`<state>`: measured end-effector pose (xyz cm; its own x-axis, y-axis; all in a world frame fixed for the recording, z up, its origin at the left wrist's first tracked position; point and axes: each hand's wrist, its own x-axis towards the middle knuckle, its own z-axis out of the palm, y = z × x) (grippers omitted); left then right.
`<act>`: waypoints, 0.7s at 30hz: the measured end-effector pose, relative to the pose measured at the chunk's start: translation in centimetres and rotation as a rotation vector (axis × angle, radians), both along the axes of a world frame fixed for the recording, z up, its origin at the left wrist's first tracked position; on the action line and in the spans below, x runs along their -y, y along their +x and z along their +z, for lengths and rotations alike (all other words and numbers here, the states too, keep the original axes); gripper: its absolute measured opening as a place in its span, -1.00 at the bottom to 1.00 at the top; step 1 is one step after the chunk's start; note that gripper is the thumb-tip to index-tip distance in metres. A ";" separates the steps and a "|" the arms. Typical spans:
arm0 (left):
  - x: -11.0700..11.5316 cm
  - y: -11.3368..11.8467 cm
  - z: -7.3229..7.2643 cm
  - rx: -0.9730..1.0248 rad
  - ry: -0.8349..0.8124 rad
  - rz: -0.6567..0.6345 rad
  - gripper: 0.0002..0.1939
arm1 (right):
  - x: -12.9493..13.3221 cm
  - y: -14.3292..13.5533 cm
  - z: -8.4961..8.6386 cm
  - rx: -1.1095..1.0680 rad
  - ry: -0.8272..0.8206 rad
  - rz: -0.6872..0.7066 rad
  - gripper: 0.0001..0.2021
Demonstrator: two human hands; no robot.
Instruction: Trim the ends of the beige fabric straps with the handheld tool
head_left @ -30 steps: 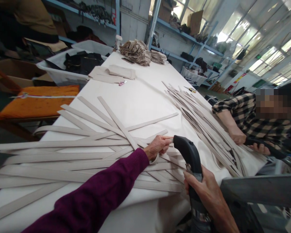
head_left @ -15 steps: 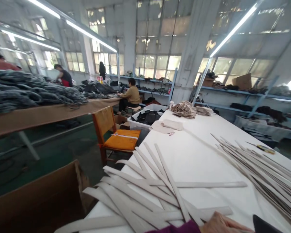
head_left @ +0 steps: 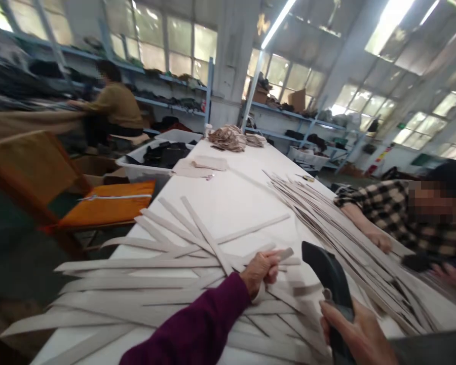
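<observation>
Left hand: fingers curled in tight, back of the hand showing.
Purple sleeve: covers the left arm, slanting back behind that grip.
Right hand: wrapped round in a fist, closer to the body than the left grip.
Right thumb: lies across its grip.
Both hands: near, not touching.

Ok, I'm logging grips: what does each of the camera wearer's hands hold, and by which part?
Left hand: a pale flat strip, just short of one end. Right hand: a black curved-headed tool, by its shaft.
</observation>
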<state>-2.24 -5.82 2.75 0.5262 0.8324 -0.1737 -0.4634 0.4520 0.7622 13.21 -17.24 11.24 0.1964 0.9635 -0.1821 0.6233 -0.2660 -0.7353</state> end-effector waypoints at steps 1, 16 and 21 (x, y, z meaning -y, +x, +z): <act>-0.2 0.1 -0.2 0.010 -0.005 -0.021 -0.47 | 0.5 -0.1 0.2 -0.035 -0.009 -0.024 -0.70; -0.3 0.3 -0.9 0.019 0.072 -0.102 -0.42 | -1.0 -2.7 0.4 -0.106 0.019 -0.063 -0.88; -0.4 0.6 -1.1 -0.019 0.075 -0.051 -0.39 | 0.1 -2.4 0.2 -0.088 -0.006 -0.069 -0.87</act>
<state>-1.60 -5.45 1.63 0.5658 0.8154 -0.1224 -0.4259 0.4161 0.8034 10.79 -17.35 11.40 0.2448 0.9472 -0.2068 0.5367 -0.3101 -0.7847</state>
